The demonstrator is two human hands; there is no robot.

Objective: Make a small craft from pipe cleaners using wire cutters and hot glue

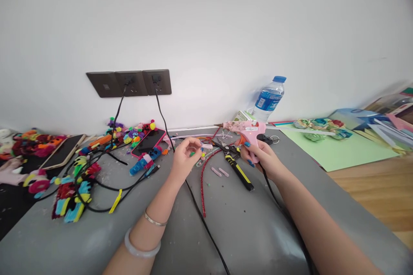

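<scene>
My right hand (258, 157) is wrapped round the handle of a pink hot glue gun (241, 127), whose nozzle points left. A white glue stick (297, 129) sticks out of its back. My left hand (189, 154) is closed in a pinch, with a short pale pink pipe cleaner piece (207, 146) at its fingertips, below and left of the nozzle. On the table between my hands lie two more pale pink pieces (220, 172), a long red pipe cleaner (203, 189) and pliers with yellow and black handles (239, 172).
Colourful pipe cleaner figures (74, 197), black cables (97, 209) and two phones (64, 151) crowd the left side. A water bottle (269, 99) leans by the wall. Green paper (345, 154) with paper flowers (319, 124) lies right. Wall sockets (129, 84) hold two plugs.
</scene>
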